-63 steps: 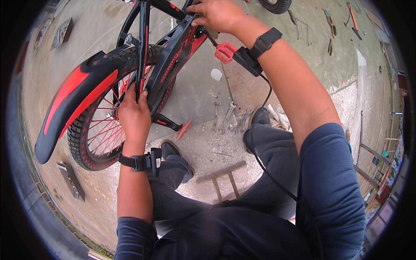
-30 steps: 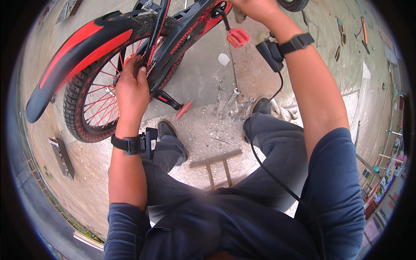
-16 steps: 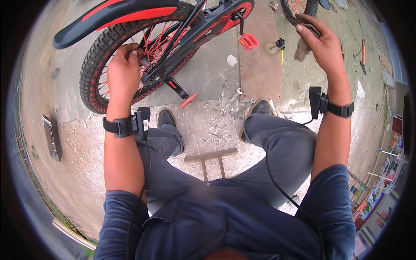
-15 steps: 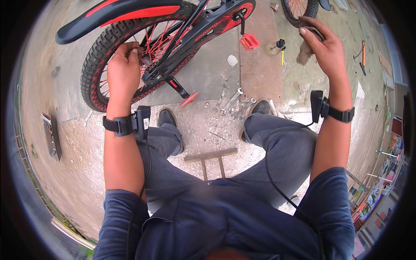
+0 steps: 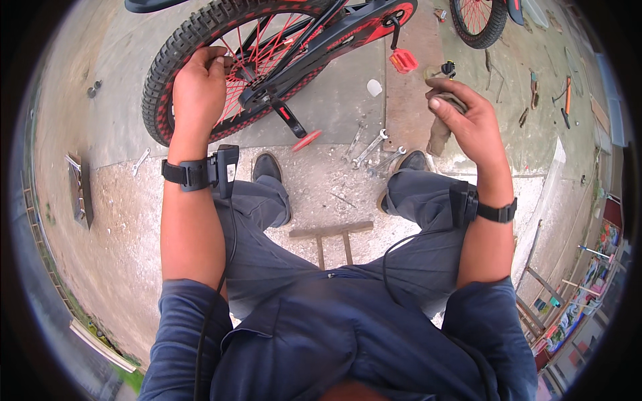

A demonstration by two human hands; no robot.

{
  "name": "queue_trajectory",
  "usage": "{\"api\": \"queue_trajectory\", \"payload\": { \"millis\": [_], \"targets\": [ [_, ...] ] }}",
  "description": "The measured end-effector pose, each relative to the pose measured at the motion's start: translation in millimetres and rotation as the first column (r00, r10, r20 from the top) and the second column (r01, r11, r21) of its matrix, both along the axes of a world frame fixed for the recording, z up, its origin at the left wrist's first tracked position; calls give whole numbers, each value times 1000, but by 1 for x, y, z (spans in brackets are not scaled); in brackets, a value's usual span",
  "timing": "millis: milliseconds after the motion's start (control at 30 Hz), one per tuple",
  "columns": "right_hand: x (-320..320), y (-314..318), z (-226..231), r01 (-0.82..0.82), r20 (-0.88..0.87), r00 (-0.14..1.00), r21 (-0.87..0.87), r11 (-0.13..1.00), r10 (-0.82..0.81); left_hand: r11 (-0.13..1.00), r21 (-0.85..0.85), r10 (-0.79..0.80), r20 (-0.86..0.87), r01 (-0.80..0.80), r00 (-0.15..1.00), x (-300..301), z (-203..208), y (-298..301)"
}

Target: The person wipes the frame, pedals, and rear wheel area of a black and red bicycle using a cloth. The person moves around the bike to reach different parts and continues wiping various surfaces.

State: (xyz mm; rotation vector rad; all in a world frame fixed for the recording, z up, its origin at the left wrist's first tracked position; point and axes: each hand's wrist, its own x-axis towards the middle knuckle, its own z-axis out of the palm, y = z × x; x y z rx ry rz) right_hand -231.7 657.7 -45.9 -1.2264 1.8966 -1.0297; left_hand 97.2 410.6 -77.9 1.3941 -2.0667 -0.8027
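Observation:
A bicycle wheel point(image 5: 162, 75) with a knobbly black tyre and red spokes stands ahead of me to the left, part of a black and red bicycle. Inside its rim is my left hand point(image 5: 202, 85), thumb and fingers pinched together among the spokes near the hub. What lies between those fingertips is too small to make out. My right hand point(image 5: 466, 120), raised over the ground on the right, grips a crumpled grey-brown rag point(image 5: 439, 136) that hangs from the fingers. The rag touches nothing else that I can see.
Several wrenches point(image 5: 370, 148) lie between my feet, and another wrench point(image 5: 141, 162) is at the left. A red pedal point(image 5: 404, 61) juts out over a brown board point(image 5: 409, 110). Another wheel point(image 5: 479, 23) stands far right; an orange-handled tool point(image 5: 568, 93) lies beyond. An open box point(image 5: 79, 190) sits left.
My right hand has come down and left with the rag. The bicycle sits farther right and higher in view; my left hand keeps its place among the spokes.

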Motion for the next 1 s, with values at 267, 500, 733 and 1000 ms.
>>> {"api": "queue_trajectory", "payload": {
  "millis": [267, 500, 733, 1000],
  "targets": [
    [-22, -6, -29, -49, -51, 997, 12, 999, 50, 997, -75, -9, -6, 8, 1000, 2, -7, -5],
    [-16, -8, -33, -78, -68, 995, -5, 997, 78, 999, -17, -33, 15, 33, 999, 4, -4, -4],
    [-18, -10, -31, -57, -56, 996, 123, 991, 64, 999, 32, -40, -15, 41, 999, 6, -6, -7],
    [-22, -11, -39, -107, -150, 982, 35, 994, 111, 999, 40, -36, 9, 36, 999, 5, -7, -11]
  ]
}}
